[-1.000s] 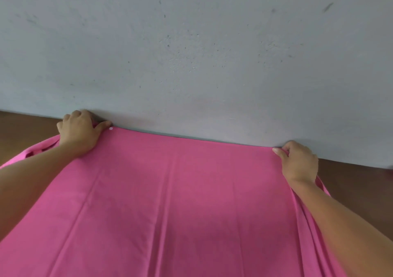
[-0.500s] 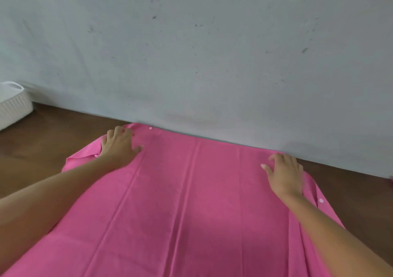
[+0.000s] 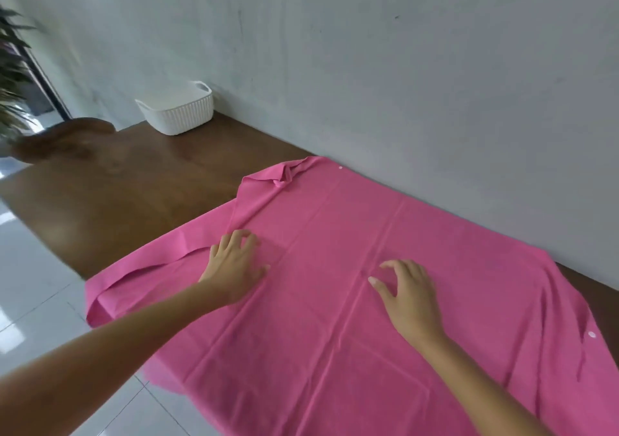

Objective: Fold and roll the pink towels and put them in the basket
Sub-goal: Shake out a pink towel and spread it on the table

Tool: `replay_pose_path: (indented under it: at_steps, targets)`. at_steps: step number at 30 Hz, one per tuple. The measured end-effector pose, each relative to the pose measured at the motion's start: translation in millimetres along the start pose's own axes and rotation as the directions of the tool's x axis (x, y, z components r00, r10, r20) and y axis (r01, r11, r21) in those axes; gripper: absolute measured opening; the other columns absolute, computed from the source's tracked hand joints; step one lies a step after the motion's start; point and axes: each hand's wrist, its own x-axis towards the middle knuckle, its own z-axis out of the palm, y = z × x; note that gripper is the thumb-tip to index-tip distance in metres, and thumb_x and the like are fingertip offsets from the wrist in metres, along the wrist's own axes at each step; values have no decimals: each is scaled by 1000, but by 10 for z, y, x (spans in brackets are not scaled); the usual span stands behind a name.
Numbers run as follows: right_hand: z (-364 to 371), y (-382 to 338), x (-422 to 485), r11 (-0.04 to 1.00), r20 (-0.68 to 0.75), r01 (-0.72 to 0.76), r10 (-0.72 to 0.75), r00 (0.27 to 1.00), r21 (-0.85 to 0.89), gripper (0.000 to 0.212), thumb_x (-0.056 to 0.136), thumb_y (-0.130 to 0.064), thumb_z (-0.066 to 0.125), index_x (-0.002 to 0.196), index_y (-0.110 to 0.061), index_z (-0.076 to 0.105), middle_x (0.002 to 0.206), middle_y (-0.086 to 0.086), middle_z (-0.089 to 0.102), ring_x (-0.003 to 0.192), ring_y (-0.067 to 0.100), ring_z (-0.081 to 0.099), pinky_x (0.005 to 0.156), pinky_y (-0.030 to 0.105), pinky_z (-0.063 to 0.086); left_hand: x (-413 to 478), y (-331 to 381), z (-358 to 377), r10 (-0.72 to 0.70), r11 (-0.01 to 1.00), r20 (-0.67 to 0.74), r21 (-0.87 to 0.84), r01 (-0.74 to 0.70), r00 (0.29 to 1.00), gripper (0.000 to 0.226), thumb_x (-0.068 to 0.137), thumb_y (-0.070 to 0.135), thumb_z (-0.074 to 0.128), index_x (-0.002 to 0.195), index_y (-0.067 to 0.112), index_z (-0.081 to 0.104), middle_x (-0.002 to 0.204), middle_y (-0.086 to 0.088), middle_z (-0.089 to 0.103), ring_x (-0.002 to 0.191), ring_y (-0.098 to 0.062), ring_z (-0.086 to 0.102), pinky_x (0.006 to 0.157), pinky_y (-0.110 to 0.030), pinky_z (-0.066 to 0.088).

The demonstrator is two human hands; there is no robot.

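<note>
A large pink towel (image 3: 418, 234) lies spread over the brown wooden table, its far edge along the wall and its near part hanging over the table's front. Its far left corner is bunched and its left edge is folded over. My left hand (image 3: 236, 268) rests on the cloth left of centre, fingers loosely bent. My right hand (image 3: 408, 293) hovers on or just above the cloth near the middle, fingers relaxed and slightly curved. Neither hand grips the fabric. A white ribbed basket (image 3: 177, 107) stands at the table's far left against the wall.
The brown table (image 3: 134, 181) shows bare wood between the towel and the basket. A grey wall (image 3: 402, 67) runs along the table's far side. A potted plant (image 3: 13, 67) and a brown chair back stand at far left. White floor tiles lie below left.
Both hands let go of the towel's far corners and drew back toward me to the towel's middle. My view swung left, bringing the basket and plant into sight.
</note>
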Motion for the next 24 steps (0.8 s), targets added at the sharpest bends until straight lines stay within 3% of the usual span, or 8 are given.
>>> replay_pose_path:
  at_steps: [2,6,9,11,15,19,24]
  targets:
    - [125,-246,-14,998,17,54,-55,998,45,38,92,-54,57,114,-24,63,114,-10,61,113,15,52,100,35,39,-241,-183,-19,-36,999,-7,1,36,999,57,93,57,55,138,22,46,145,-2,37,133,-29,35,109,-47,33]
    - [387,-713,-57,984,26,135,-139,990,119,43,94,-58,51,113,-23,64,113,-9,62,111,16,54,99,36,42,-646,-540,-55,-79,997,-36,14,80,996,77,84,73,28,140,24,46,146,-3,40,134,-29,38,106,-50,36]
    - [573,-1042,-109,972,55,173,-183,981,156,53,94,-67,42,114,-23,64,114,-10,61,110,15,53,100,36,42,-853,-791,-87,-113,993,-36,33,114,993,87,85,79,19,148,24,40,154,-4,35,140,-29,34,112,-51,32]
    - [694,-1263,-146,967,62,189,-202,977,174,44,95,-59,48,114,-23,64,114,-9,60,110,15,53,100,38,43,-964,-951,-118,-130,991,-39,37,131,991,90,87,83,14,152,25,37,159,-3,29,145,-28,29,116,-52,29]
    - [969,-1709,-222,957,78,208,-228,971,202,28,95,-43,61,113,-22,65,112,-6,61,108,19,54,98,41,44,-1152,-1234,-202,-127,990,-35,55,129,991,96,88,85,7,152,22,39,162,-3,24,148,-28,25,118,-55,28]
    - [1215,-2089,-314,953,81,220,-240,967,206,35,92,-48,54,112,-21,66,112,-5,62,107,20,55,97,41,46,-1296,-1513,-268,-93,993,-49,68,96,994,97,92,83,11,153,14,42,163,-5,26,149,-26,26,120,-51,29]
    - [1480,-2385,-411,987,19,137,-139,990,86,47,92,-52,44,117,-20,68,123,1,64,117,25,55,98,44,42,-1331,-1849,-279,-96,993,-34,72,98,995,104,90,84,7,160,9,26,167,-6,13,153,-23,18,124,-42,19]
